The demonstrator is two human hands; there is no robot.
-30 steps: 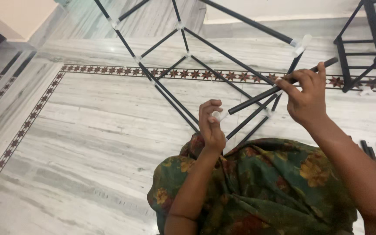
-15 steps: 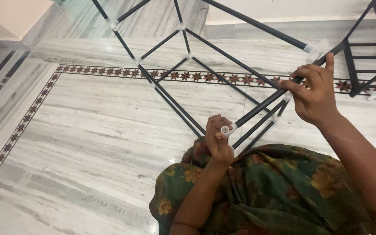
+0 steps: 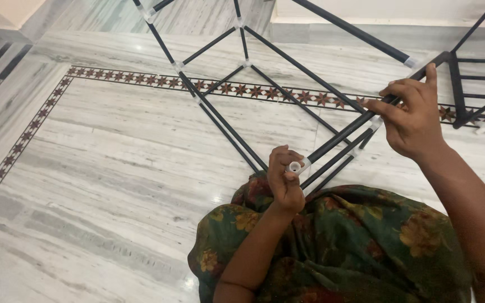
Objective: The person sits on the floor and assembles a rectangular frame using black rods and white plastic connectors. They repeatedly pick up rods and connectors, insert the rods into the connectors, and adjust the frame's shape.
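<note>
- Here we held one black rod (image 3: 355, 126) aslant above the marble floor (image 3: 113, 168), over our lap.
- Our left hand (image 3: 284, 182) had its fingers closed on the white connector (image 3: 296, 166) at the near end.
- Our right hand (image 3: 413, 118) pinched the rod farther up.
- We judged it light, stiff and smooth, best gripped near its ends.
- One rod frame (image 3: 225, 95) lay beyond.
</note>
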